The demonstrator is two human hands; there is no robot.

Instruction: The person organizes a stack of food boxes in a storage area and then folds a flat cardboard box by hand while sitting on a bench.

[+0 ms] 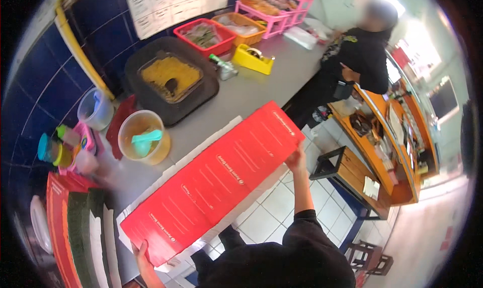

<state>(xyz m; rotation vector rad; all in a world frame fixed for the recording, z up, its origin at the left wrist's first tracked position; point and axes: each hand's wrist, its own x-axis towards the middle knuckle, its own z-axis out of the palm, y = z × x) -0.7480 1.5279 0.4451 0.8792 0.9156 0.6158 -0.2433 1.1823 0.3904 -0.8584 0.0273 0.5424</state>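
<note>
Seeing left hand (pixel 142 255) clamped on the red card's (pixel 214 182) left end, thumb on top; right hand (pixel 297 158) clamped on its near right corner. Card slants along the counter's (pixel 287 82) near edge, above a white sheet (pixel 221 138); I can't tell if they touch. Tub (pixel 159 156) with teal scoop (pixel 146 139) just beyond, black tray (pixel 138 99) behind. Co-worker (pixel 367 52) stands far right.
</note>
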